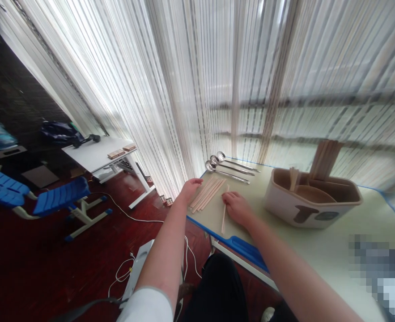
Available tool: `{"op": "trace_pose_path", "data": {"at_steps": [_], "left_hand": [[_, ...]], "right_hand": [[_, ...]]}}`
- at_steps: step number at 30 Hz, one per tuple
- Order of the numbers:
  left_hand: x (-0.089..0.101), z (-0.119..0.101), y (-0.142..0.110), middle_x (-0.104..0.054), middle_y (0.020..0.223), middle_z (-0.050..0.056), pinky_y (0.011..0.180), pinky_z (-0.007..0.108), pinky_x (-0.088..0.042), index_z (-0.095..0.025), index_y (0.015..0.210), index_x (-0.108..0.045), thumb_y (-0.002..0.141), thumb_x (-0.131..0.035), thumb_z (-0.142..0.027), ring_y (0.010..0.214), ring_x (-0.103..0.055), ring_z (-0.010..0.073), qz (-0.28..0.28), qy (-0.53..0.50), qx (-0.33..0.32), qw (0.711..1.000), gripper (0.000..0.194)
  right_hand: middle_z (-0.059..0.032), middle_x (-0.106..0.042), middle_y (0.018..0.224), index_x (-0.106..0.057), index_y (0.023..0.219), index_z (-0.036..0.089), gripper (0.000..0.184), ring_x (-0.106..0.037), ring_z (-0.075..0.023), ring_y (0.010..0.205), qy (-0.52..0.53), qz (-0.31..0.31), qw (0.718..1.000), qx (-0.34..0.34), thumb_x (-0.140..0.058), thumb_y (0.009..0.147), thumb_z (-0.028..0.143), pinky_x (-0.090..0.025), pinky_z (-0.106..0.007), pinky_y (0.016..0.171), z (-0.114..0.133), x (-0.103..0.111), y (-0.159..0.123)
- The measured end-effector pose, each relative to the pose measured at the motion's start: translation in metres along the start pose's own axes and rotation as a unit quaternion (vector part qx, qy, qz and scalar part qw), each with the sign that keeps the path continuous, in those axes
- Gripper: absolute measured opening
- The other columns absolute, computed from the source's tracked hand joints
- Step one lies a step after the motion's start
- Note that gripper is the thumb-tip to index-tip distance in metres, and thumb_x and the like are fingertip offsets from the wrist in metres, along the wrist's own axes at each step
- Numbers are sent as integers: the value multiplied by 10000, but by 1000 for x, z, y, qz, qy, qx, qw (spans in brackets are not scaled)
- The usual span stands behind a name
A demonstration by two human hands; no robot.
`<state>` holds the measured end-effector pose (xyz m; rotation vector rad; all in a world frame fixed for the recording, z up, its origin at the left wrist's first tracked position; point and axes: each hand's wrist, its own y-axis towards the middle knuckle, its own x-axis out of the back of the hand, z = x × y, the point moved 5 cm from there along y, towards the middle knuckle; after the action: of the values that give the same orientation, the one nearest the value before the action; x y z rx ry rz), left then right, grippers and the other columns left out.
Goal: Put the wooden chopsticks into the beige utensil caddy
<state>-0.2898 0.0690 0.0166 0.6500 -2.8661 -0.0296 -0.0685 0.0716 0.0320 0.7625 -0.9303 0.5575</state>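
My right hand [238, 207] has its fingers closed on a single pale wooden chopstick [223, 220], which lies along the tabletop. Left of it, several chopsticks [208, 195] are laid side by side in a slanting row. At the outer side of that row rests my left hand [192, 188], fingers stretched out and nothing visible in it. Behind the row are three long-handled metal ladles [232, 169] with their bowls to the left. A white and brown utensil holder [286, 212] stands to the right, with dark chopsticks [325, 158] and a few pale sticks [294, 179] upright in it.
The pale table [251, 188] has a blue edge and backs onto a striped curtain [190, 89]. A blurred-out patch [381, 264] covers its right side. At left are a white desk [99, 154], a blue chair [61, 197] and a white cable [133, 218] on the red floor.
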Motion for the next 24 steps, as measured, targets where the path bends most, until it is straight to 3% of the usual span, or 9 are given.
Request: {"op": "trace_pose_path", "data": {"at_steps": [4, 8, 16, 19, 24], "left_hand": [[1, -12, -13, -654, 931, 61, 798, 284, -463, -147, 889, -642, 689, -519, -189, 858, -586, 140, -68, 17, -14, 997, 239], [-6, -48, -40, -651, 936, 59, 723, 268, -475, -155, 897, -623, 710, -508, -229, 821, -587, 134, -98, -8, -63, 993, 231], [-30, -162, -113, -678, 849, 79, 672, 264, -470, -151, 901, -659, 731, -587, -392, 738, -597, 136, 62, -55, -206, 975, 303], [-32, -189, -128, -681, 907, 91, 739, 283, -474, -154, 920, -661, 713, -615, -398, 821, -612, 159, 54, -62, -234, 969, 324], [-43, -209, -140, -682, 924, 90, 756, 300, -483, -160, 945, -654, 685, -638, -415, 865, -620, 184, 21, -57, -241, 969, 364]], "right_hand": [[-42, -605, 964, -535, 860, 203, 168, -470, -183, 978, 13, -58, 998, 0, -421, 773, 116, -344, -320, 883, 3, 8, -5], [-52, -602, 955, -527, 908, 206, 184, -488, -184, 966, 50, -117, 992, 10, -388, 810, 133, -379, -330, 854, 7, 23, -9], [-65, -604, 859, -540, 954, 198, 207, -552, -180, 784, 99, -263, 959, -30, -373, 865, 285, -437, -316, 722, 31, 92, -17], [-51, -611, 841, -553, 937, 201, 210, -555, -160, 716, 100, -286, 953, -30, -393, 863, 316, -444, -294, 687, 42, 115, -28], [-47, -621, 861, -565, 935, 212, 192, -570, -152, 720, 100, -286, 953, -23, -418, 854, 306, -455, -282, 683, 47, 136, -54]]}}
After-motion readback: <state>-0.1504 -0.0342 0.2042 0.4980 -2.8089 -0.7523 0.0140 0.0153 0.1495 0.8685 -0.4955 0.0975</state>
